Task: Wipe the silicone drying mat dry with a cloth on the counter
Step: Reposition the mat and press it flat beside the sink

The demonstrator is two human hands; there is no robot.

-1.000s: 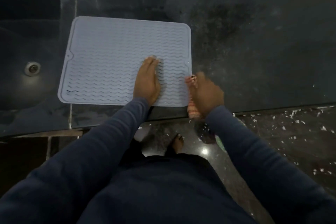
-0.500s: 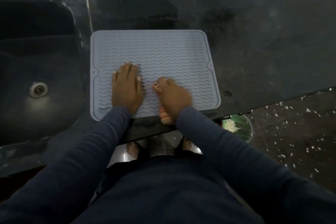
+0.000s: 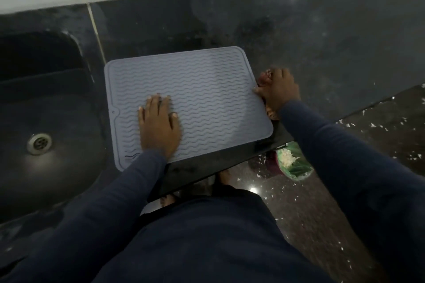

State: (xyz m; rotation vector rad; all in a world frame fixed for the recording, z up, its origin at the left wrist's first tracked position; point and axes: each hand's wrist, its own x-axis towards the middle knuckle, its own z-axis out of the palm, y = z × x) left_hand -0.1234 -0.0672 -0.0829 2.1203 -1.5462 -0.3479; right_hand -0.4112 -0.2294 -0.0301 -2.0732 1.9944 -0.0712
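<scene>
- On the dark counter [image 3: 322, 41], just right of the sink [image 3: 46, 99]: mat [image 3: 202, 89], grey-blue, rectangular, rounded corners, raised rim, wavy ridges across the whole face. It lies flat, its near edge close to the counter's front edge, with a small notched tab on the left rim.
- Left hand [image 3: 158, 126]: palm down on the near-left part of the mat, fingers straight and slightly spread, holding nothing.
- Right hand [image 3: 278, 92]: at the mat's right edge, fingers curled tight round the cloth, thumb touching the rim.
- Cloth [image 3: 264, 78]: bunched, reddish-orange pattern, showing above and below the fist, beside the mat on the counter; blurred.
- Drain [image 3: 39, 143]: metal, in the sink floor.
</scene>
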